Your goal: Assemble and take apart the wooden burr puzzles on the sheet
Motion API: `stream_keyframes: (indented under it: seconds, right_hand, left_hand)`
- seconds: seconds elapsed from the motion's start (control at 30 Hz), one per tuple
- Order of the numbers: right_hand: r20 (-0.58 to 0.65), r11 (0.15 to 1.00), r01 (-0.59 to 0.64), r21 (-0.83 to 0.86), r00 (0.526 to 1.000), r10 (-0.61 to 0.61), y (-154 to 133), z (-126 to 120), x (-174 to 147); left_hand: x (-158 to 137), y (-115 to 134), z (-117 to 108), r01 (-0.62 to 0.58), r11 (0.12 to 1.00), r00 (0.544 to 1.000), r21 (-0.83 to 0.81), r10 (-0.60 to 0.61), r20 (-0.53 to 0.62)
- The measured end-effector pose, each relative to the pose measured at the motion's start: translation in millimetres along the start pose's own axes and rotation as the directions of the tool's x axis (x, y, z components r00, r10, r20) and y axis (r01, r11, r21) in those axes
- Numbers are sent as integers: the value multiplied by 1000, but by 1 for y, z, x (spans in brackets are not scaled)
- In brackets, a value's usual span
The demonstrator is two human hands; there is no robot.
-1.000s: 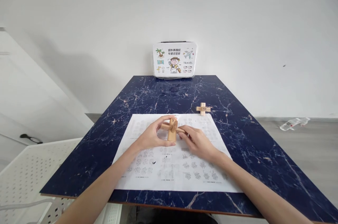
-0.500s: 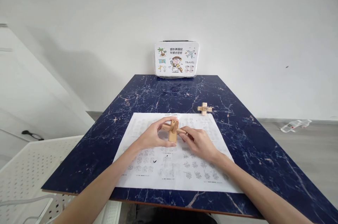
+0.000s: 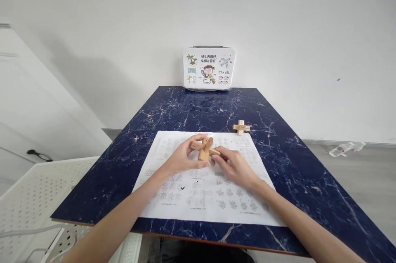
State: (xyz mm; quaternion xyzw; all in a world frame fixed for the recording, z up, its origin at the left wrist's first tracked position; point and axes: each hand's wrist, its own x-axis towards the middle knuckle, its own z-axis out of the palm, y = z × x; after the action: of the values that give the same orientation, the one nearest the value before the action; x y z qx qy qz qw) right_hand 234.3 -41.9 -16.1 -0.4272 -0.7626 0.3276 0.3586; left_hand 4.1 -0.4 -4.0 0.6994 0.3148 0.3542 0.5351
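A wooden burr puzzle (image 3: 204,154), made of crossed bars with a number 2 on one of them, is held over a printed instruction sheet (image 3: 161,207). My left hand (image 3: 182,158) grips it from the left, fingers on its far side and thumb at its near end. My right hand (image 3: 234,165) pinches the bar that sticks out to the right. A second wooden cross puzzle (image 3: 241,127), also marked with a number, lies at the sheet's far right corner, touched by neither hand.
The blue marbled table (image 3: 198,110) bears everything. At its far edge a white cartoon-printed case (image 3: 209,68) leans against the wall. A white perforated basket (image 3: 27,188) with a cable stands at the left. A clear plastic item (image 3: 343,149) lies on the floor at right.
The held puzzle has turned and tilted, so its top bar now points up and its left bar shows more. Both hands stay on it. The camera view has shifted slightly.
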Motion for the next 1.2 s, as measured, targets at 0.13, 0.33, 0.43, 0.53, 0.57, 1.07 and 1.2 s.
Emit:
stream_keyframes:
  seconds: [0.13,0.33,0.43,0.53,0.57,1.07,1.2]
  right_hand:
    - [101,985,-40,165,995,23,1,5,1]
    - [2,994,-3,109,1000,3,-4,-2,2]
    - [-133,993,-1,118,991,17,-5,-5,3]
    - [-117,989,-112,99,985,123,-2,-3,4]
    - [-89,984,-147,104,984,156,-1,-2,4]
    - [222,760,-351,547,936,273,13,-4,6]
    - [260,723,-374,581,927,271,11,-3,5]
  left_hand:
    - [3,-8,4,40,978,999,-207,-32,41]
    - [0,3,8,-57,998,997,29,59,-48]
    - [-3,9,13,-138,956,985,259,159,-62]
    - [-5,10,18,-177,926,980,334,195,-21]
    - [-5,9,19,-176,926,981,333,191,-12]
    - [-3,11,15,-135,931,989,338,149,-15]
    - [-2,11,14,-147,934,986,324,164,-26]
